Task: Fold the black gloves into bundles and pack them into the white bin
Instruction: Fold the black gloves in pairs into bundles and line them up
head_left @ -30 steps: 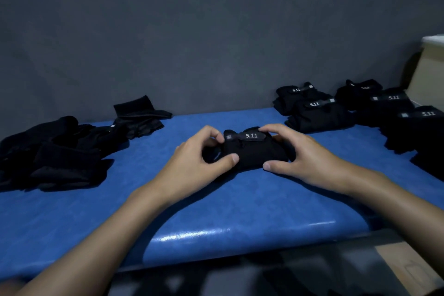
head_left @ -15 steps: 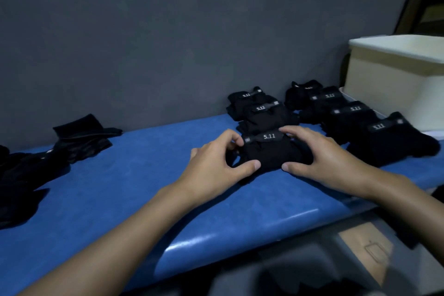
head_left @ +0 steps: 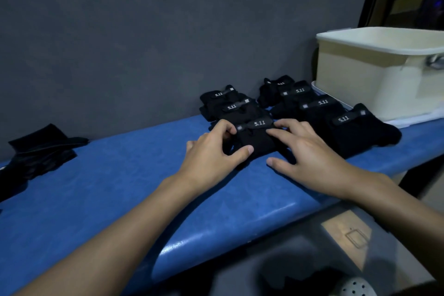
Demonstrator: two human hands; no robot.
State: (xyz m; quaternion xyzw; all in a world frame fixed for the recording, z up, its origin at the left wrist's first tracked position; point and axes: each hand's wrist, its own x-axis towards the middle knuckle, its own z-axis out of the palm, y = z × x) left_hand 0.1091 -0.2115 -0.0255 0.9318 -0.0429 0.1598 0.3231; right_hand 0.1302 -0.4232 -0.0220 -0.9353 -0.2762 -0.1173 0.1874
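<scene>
A folded black glove bundle (head_left: 255, 138) with a "5.11" strap lies on the blue bench, right in front of a row of two other bundles (head_left: 230, 106). My left hand (head_left: 213, 154) grips its left side, thumb at the front and fingers on top. My right hand (head_left: 307, 151) rests on its right side with the fingers spread and flat. A second row of several folded bundles (head_left: 341, 120) lies to the right. The white bin (head_left: 374, 72) stands at the far right, beyond that row. Its inside is hidden.
Unfolded black gloves (head_left: 40, 151) lie at the left end of the blue padded bench (head_left: 120, 187). A dark grey wall runs directly behind the bench. The bench's front edge drops to a floor with a perforated shoe (head_left: 353, 288) below.
Both hands have slid the bundle to the right and back, up against the left row of bundles. My view has turned right, so the white bin now shows fully.
</scene>
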